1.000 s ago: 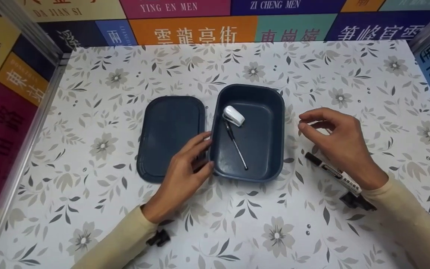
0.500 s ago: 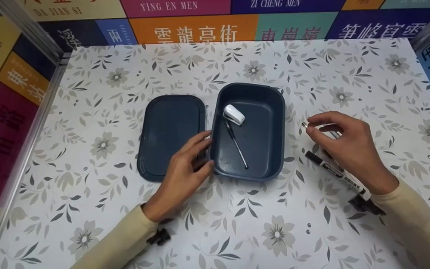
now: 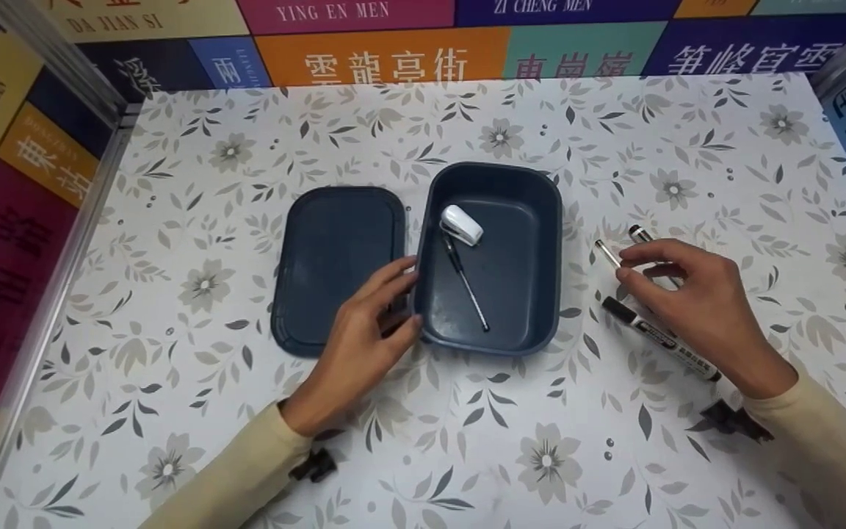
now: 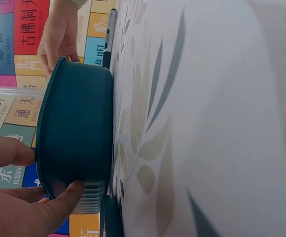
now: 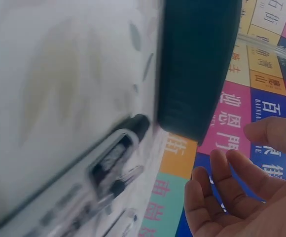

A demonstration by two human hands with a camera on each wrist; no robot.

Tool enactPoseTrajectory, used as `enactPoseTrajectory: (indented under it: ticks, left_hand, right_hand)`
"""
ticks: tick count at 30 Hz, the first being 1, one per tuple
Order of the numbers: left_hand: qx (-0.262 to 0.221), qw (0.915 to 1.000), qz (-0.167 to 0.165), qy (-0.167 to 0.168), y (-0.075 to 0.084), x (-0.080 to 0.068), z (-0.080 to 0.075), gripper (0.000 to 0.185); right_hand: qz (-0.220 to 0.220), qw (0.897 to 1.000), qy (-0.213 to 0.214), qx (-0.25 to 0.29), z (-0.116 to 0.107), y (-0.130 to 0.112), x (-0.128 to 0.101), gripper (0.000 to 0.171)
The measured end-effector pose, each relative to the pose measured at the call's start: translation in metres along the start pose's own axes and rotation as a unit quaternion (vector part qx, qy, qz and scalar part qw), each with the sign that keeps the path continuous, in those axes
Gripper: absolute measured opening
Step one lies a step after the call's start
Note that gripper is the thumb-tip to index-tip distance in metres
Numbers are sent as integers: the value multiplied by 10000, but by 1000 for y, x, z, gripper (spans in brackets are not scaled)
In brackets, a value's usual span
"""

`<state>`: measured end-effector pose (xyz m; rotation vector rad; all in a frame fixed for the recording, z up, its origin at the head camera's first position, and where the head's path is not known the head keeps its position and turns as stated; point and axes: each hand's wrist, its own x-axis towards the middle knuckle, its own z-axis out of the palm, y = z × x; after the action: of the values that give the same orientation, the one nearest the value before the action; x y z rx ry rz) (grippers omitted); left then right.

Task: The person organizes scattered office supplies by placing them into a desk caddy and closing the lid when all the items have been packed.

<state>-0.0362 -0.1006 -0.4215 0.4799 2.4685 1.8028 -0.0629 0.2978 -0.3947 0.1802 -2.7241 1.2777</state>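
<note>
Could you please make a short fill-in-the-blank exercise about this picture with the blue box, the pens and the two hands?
1. The left hand holds the ____ wall of the blue box.
2. The lid lies flat on the table, on the ____ side of the box.
3. Inside the box lie a thin pen and a small ____ stapler.
4. The right hand reaches down over the pens beside the black-capped ____.

Missing words: left; left; white; marker
</note>
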Motion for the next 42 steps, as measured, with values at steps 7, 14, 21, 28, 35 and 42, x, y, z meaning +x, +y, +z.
enactPoseTrajectory:
  ticks: [7,14,21,28,35,42]
  left_hand:
    - [-37,10000,-7,34,0,1,0,56]
    - [14,10000,-84,-40,0,-1,0,56]
    - [5,10000,-52,-32,0,-1,0,56]
    - [27,10000,-23,19,0,-1,0,57]
    - [40,10000,-31,53,0,0,0,57]
    - [-28,10000,-50,-3,1,-1,0,56]
  right_hand:
    - [398,9991,-127,41,-6,13,-7,20]
    - [689,9975,-103,-95,-7,22,-7,21]
    - [793,9964,-171,-245,-6,34,-5,23]
    - [895,9952,-309,-264,-8,39,-2,25]
    - [833,9948,-536,-219,-9,41,2,27]
    - [697,9936,-732,-501,-8,39,3,31]
